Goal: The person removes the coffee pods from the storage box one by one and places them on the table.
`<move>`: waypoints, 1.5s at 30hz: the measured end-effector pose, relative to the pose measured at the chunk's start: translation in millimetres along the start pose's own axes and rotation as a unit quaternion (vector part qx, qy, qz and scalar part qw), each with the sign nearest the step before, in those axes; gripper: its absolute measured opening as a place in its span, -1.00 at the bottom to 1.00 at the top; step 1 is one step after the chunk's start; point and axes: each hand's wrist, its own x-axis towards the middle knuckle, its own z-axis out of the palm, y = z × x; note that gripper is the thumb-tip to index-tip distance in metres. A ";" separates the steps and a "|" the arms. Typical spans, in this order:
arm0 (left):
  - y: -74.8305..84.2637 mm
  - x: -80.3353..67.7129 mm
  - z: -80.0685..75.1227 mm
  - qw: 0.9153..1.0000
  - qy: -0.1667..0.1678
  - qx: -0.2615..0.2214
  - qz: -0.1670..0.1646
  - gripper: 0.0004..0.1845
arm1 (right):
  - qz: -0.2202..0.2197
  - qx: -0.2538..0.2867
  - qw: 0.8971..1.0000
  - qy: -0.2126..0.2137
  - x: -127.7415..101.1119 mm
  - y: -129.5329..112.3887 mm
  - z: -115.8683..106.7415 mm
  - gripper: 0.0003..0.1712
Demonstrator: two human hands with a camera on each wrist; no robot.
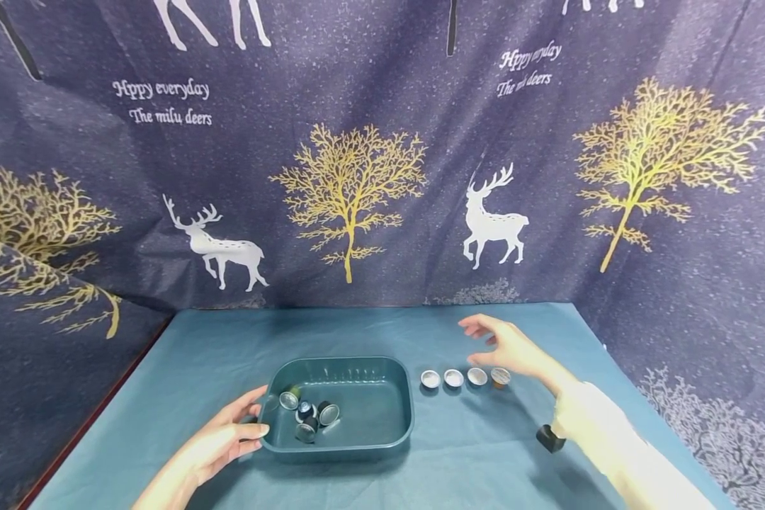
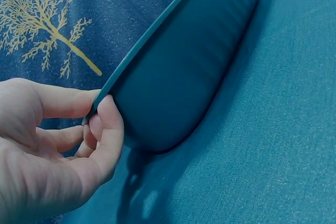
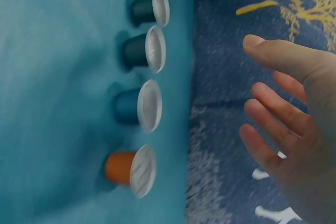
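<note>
Four capsules [image 1: 465, 377] lined in row on teal cloth [image 1: 484, 453], just right of green tray [image 1: 382, 432]; orange one [image 1: 500, 377] at right end. Right hand [image 1: 506, 347] held above row, fingers spread and relaxed, nothing gripped. Tray rim pinched at left edge by left hand [image 1: 226, 439], thumb on top. More capsules [image 1: 307, 413] heaped in tray's left part. Deer-print curtain [image 1: 357, 177] hung behind.

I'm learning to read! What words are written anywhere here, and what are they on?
"Hppy everyday" and under it "The milu deers": white script on the dark blue backdrop cloth, upper left.
"Hppy everyday" and "The m... deers": the same script again, upper right of the cloth, partly creased, so the middle word is unclear.
The capsules and tray show no readable print.
</note>
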 end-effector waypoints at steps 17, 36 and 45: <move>0.2 -0.2 0.5 1.000 -0.005 -0.009 0.005 -0.05 | -0.079 0.055 0.993 -0.072 46.9 -50.9 11.6 -0.34; 0.5 -0.3 0.7 1.000 -0.008 -0.014 0.001 -0.05 | -0.098 0.048 0.984 -0.141 89.1 -85.7 43.8 -0.38; -0.9 -0.7 0.4 1.000 -0.006 -0.010 0.010 -0.05 | -0.129 0.020 0.972 -0.195 108.4 -112.4 67.2 -0.40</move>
